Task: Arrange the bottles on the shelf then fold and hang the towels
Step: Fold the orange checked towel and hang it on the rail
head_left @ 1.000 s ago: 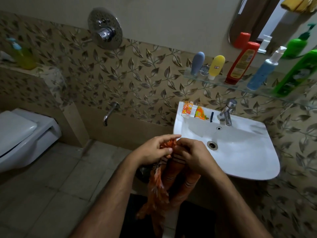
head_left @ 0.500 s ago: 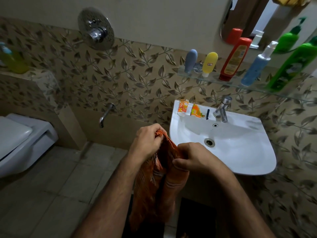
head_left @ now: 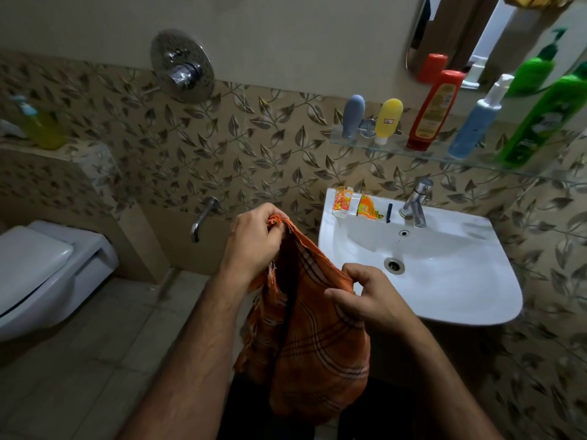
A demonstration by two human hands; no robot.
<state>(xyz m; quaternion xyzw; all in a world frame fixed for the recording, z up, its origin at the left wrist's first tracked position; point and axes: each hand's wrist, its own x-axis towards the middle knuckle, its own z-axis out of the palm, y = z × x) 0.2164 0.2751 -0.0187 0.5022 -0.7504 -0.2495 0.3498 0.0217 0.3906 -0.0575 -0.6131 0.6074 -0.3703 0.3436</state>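
Both your hands pinch the towel [head_left: 314, 338], left hand [head_left: 254, 239] at 11 o'clock, right hand [head_left: 368, 296] at 3; folding is underway, so next match its corners.

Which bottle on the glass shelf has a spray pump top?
The light blue bottle, second from the shelf's right end, between the red bottle and the green bottle. It alone has a tall white pump nozzle; the others have plain caps.

Both forearms are bare, with no sleeves visible.
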